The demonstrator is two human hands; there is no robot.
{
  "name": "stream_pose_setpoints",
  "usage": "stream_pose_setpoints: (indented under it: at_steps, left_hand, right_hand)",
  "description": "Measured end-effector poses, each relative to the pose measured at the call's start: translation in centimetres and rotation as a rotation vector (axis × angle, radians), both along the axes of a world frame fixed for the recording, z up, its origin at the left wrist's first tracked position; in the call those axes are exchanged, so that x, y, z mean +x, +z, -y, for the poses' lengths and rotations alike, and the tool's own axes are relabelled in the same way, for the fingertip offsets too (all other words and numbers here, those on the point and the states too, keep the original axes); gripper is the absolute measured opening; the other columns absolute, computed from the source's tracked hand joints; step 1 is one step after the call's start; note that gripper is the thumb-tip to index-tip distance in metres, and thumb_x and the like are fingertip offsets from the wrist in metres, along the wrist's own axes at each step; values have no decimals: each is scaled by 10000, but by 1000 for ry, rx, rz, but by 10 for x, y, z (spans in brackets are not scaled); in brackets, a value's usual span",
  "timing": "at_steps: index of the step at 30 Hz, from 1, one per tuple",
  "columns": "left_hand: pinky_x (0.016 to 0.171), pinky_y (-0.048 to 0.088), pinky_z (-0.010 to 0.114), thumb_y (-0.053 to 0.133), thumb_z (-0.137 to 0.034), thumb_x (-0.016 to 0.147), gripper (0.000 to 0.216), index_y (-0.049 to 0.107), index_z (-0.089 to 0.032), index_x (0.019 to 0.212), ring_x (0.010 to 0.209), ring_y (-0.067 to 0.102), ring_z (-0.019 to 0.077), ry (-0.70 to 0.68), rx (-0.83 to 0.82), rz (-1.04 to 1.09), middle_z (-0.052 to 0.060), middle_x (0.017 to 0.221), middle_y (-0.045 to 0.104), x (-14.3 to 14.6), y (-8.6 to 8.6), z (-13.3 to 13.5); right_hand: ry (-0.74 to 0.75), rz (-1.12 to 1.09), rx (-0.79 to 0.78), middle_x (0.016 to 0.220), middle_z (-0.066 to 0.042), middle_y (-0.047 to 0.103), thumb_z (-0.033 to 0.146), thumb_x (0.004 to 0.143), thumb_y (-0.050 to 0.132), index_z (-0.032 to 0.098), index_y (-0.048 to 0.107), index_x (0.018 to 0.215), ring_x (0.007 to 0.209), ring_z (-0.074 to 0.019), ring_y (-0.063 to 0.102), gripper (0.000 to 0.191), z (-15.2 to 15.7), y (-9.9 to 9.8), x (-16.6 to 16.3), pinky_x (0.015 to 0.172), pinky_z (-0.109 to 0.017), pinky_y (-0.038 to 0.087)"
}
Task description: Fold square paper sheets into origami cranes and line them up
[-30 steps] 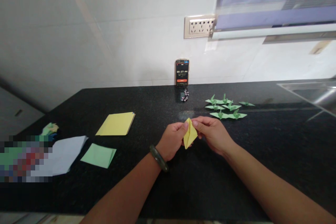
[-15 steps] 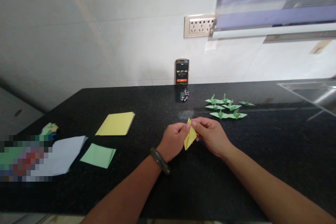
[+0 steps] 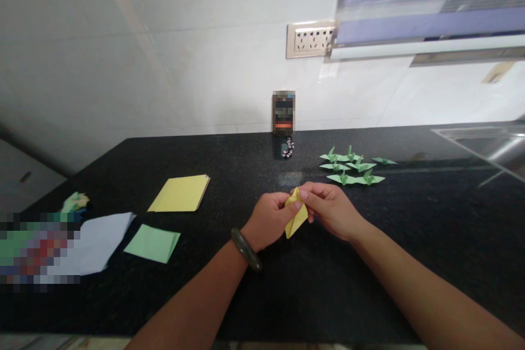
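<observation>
Folded yellow paper [image 3: 298,221] is sitting between the left hand [image 3: 267,222] and the right hand [image 3: 335,211]; both are pinching its upper part.

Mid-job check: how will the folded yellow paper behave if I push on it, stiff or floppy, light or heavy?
The yellow paper is probably light, being a small folded piece pinched by the left hand and right hand. Its layers should make it fairly stiff, though the thin lower tip may crease if pushed.

Dim, slightly soft; glare streaks the sink [image 3: 502,147], phone [image 3: 284,113] pixelated
</observation>
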State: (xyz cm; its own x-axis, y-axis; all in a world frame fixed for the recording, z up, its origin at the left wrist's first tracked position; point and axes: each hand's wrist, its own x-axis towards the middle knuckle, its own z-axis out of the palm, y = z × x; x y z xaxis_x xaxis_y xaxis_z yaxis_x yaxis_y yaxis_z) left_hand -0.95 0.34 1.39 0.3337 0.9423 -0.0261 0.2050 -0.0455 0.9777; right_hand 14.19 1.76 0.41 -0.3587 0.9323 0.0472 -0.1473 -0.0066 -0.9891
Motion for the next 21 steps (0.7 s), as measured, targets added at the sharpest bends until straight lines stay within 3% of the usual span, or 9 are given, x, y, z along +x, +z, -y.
stream_pose_setpoints:
  at_steps: [6,21]
  left_hand:
    - [469,328,217,512,-418,757,336,606,-110,660,497,432,93,-21,-36,28,8,571,539,0,3,1]
    - [436,282,203,553,-385,720,291,575,-123,596,466,369,71,84,105,-82,-30,516,474,1,0,3]
  right_hand:
    - [21,-35,23,569,23,535,357,759,614,141,631,746,461,-56,448,217,-1,-4,1,422,-179,371]
    - [-31,-65,25,525,39,503,380,775,588,154,585,699,436,-62,441,239,2,-7,-5,428,-191,370]
